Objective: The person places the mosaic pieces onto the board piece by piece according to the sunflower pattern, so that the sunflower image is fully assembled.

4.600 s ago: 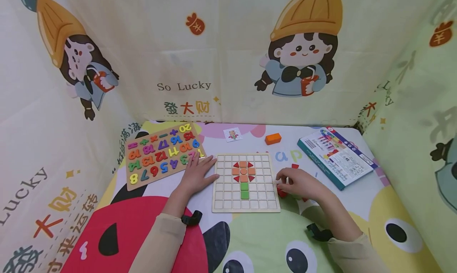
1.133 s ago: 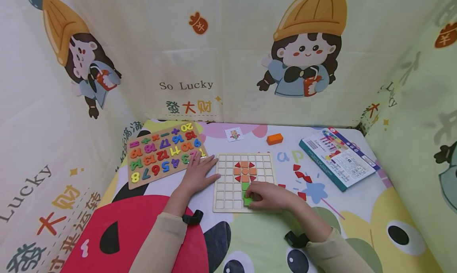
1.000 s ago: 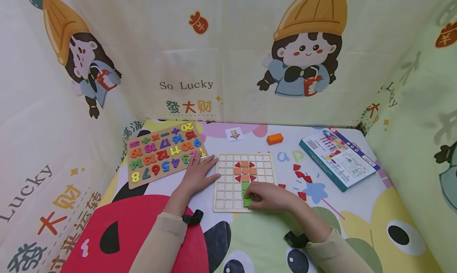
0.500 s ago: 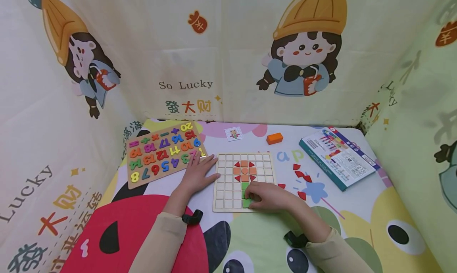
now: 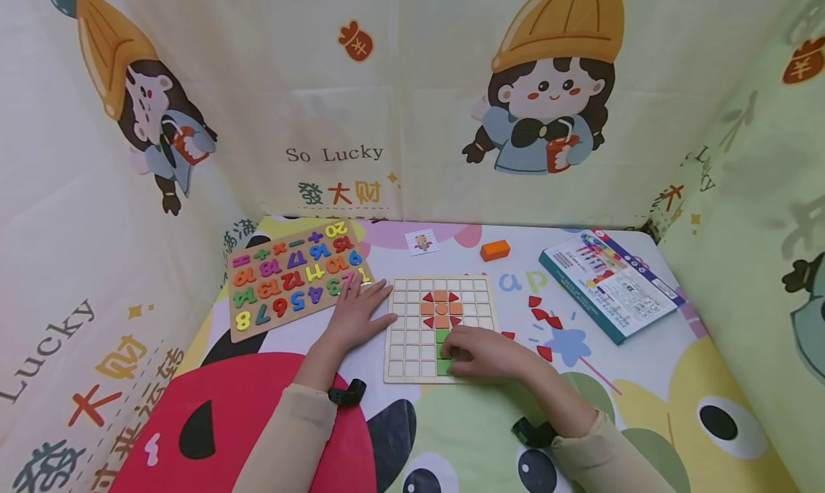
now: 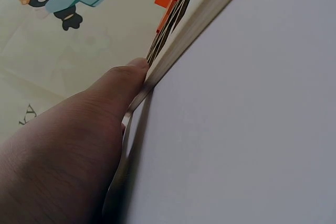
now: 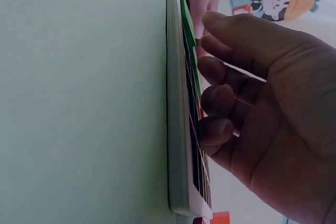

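My left hand [image 5: 356,316] lies with fingers spread, its fingertips over the edge of the number puzzle board [image 5: 293,281] and its thumb at the left edge of the wooden grid board [image 5: 394,367]. In the left wrist view, the thumb [image 6: 118,87] touches that edge. My right hand [image 5: 486,353] is curled over the lower middle of the grid, thumb and forefinger at a green square tile [image 5: 443,367] in the bottom part. Its fingertips hide part of the green column. Above stand orange squares [image 5: 440,296], an orange round piece and red triangles [image 5: 428,322].
Several red pieces [image 5: 544,352] lie loose right of the grid. A small pattern card [image 5: 422,243] and an orange block [image 5: 495,250] lie behind it. At the right is a flat box [image 5: 609,285]. Patterned cloth walls [image 5: 387,106] surround the table.
Earlier my right hand was among the red pieces; it has moved left onto the grid with a green tile. Since then the tile has shifted slightly into line. The left hand stays still.
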A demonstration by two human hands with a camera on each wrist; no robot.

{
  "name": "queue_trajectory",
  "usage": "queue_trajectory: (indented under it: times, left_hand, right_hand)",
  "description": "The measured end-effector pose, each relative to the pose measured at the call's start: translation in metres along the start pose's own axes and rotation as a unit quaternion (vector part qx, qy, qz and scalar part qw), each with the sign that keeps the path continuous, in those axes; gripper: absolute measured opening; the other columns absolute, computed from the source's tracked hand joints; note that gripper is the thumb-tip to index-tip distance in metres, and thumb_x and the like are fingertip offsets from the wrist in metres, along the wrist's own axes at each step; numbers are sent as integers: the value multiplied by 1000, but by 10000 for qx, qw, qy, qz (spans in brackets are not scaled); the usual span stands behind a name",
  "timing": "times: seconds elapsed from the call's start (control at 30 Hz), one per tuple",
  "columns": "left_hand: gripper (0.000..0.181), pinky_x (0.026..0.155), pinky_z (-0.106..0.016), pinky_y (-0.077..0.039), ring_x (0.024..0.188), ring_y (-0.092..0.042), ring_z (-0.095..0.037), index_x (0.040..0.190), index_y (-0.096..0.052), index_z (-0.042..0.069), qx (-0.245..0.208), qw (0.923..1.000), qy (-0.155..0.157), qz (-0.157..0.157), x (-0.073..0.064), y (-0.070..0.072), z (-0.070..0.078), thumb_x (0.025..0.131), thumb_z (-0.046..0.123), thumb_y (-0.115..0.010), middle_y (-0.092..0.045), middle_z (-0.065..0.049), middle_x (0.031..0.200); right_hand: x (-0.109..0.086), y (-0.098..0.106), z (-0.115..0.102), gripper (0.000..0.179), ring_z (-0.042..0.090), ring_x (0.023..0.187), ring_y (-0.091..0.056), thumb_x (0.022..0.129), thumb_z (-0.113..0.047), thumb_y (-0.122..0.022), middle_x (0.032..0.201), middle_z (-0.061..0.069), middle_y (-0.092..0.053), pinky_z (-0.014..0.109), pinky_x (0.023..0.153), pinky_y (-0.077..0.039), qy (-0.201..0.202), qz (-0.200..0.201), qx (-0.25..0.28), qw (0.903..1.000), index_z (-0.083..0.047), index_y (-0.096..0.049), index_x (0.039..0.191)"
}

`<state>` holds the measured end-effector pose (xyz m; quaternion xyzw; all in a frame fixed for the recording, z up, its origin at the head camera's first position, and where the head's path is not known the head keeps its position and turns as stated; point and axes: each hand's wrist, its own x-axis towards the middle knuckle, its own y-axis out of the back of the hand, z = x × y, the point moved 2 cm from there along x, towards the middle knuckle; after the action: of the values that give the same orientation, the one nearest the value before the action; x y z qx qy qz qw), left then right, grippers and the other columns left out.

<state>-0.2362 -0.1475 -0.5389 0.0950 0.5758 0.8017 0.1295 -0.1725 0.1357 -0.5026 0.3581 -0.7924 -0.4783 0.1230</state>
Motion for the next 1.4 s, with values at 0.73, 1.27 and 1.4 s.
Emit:
queue_trajectory:
  times: [0.73, 1.27, 1.4]
  left_hand:
    - [74, 124, -57, 5, 155, 3, -36, 153, -37, 34, -1, 10000, 15, 31, 0, -1, 0, 90, 69, -51, -32, 6, 162]
    - [74, 124, -58, 5, 155, 2, -37, 153, -38, 34, 27, 10000, -35, 72, 1, -3, -1, 90, 69, -51, -33, 6, 161]
    - [74, 124, -58, 5, 155, 2, -37, 153, -37, 34, 43, 10000, -32, 50, 1, -3, -2, 90, 70, -50, -33, 7, 162]
  right_hand:
    - [-47, 43, 56, 18, 10, 84, -54, 93, -27, -69, 94, -11, -58, 21, 70, -50, -929, 640, 510, 9923, -24, -65, 110]
    - [-66, 44, 86, 24, 12, 96, -53, 90, -29, -73, 102, -10, -60, 30, 85, -50, -1281, 314, 463, 9902, -25, -65, 112]
    - [-68, 43, 86, 24, 12, 93, -52, 88, -29, -75, 97, -9, -58, 25, 79, -48, -1233, 253, 534, 9906, -25, -62, 108]
